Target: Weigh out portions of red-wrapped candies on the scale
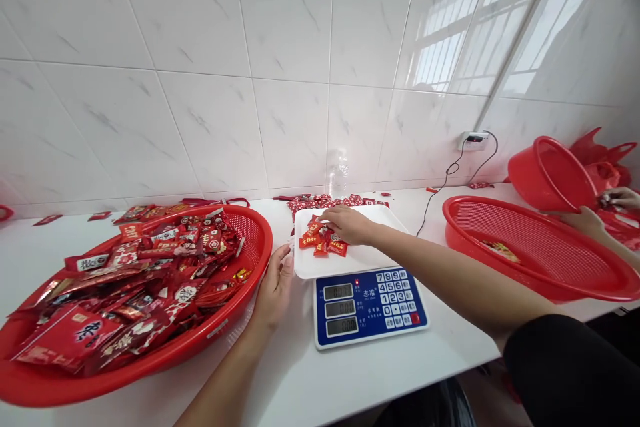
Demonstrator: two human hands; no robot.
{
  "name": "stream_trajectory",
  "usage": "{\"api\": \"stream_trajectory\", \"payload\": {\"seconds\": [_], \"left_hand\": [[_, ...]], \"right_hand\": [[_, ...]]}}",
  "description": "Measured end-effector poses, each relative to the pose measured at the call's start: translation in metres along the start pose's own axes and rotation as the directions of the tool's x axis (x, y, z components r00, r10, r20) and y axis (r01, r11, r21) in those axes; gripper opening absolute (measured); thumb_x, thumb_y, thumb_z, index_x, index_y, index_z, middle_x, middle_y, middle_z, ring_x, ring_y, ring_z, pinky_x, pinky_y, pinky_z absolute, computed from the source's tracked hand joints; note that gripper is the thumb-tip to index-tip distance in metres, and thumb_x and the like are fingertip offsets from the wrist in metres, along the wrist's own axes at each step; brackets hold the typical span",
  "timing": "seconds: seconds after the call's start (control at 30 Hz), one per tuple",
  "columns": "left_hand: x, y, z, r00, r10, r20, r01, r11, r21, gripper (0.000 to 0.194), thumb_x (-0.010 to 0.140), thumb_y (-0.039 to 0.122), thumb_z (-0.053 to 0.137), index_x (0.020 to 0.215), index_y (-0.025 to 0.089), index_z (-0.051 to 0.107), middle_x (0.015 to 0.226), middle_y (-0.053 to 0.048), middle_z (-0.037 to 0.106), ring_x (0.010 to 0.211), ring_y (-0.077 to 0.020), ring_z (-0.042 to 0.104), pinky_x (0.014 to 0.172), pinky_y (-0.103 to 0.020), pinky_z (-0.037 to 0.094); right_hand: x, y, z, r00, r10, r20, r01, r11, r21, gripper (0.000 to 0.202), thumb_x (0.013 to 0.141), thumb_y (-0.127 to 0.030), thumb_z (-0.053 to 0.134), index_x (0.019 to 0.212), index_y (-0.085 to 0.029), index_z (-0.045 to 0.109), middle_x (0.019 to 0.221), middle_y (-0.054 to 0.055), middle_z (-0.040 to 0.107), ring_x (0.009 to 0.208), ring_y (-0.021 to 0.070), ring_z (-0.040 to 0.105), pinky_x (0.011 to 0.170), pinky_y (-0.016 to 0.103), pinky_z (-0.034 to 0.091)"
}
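1. While the right hand [345, 223] is covering part of the small red packets [320, 240] on the white pan [367, 260] of the scale [370, 303], the left hand [279, 277] is lying between pan and left basket [263, 233].
2. More packets are filling that basket; the right basket [453, 213] is standing on the tabletop [285, 373] near a co-worker's hands [583, 220] and a tub [540, 170].
3. One scale, two baskets and one tub are showing.
4. Right fingers are curling down, left ones bending loosely; I cannot tell whether either hand is pinching anything. The frame is cutting off the right basket.
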State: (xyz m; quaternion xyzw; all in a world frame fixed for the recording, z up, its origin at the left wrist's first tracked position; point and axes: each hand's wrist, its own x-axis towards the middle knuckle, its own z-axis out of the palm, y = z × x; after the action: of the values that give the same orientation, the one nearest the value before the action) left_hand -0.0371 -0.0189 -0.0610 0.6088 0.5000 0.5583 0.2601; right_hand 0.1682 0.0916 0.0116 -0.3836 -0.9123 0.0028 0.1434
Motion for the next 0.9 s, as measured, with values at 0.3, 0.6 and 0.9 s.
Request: {"api": "stream_trajectory", "payload": {"seconds": [0.3,0.6,0.9], "left_hand": [[0.001,-0.002,-0.003,1.000,-0.023,0.005,0.023,1.000,-0.018,0.037,0.092,0.050,0.042,0.119,0.025,0.052,0.129,-0.012,0.057,0.122,-0.0278,0.052,0.101,-0.049,0.043],[0.001,-0.001,-0.003,1.000,-0.023,0.008,0.022,0.999,0.037,0.051,0.092,0.058,0.038,0.123,0.019,0.049,0.134,-0.015,0.052,0.129,-0.0252,0.046,0.108,-0.044,0.036],[0.002,-0.002,0.005,1.000,0.022,-0.005,-0.022,0.999,0.045,0.049,0.093,0.056,0.038,0.123,0.020,0.051,0.130,-0.013,0.056,0.124,-0.0248,0.050,0.106,-0.042,0.038]], "right_hand": [[0.052,0.005,0.009,0.991,0.010,0.137,-0.016,0.999,0.042,0.039,0.077,0.000,0.057,0.109,-0.018,0.070,0.121,0.008,0.065,0.119,0.0219,0.056,0.100,0.030,0.041],[-0.001,0.019,-0.018,0.974,0.214,0.073,-0.225,0.955,0.194,0.039,0.096,-0.019,0.037,0.132,-0.022,0.055,0.136,0.004,0.055,0.125,0.0190,0.051,0.104,0.033,0.041],[-0.041,0.027,-0.011,0.967,0.243,0.071,-0.253,0.938,0.239,0.039,0.099,-0.030,0.036,0.132,-0.020,0.055,0.139,0.007,0.052,0.129,0.0230,0.045,0.110,0.041,0.033]]}}
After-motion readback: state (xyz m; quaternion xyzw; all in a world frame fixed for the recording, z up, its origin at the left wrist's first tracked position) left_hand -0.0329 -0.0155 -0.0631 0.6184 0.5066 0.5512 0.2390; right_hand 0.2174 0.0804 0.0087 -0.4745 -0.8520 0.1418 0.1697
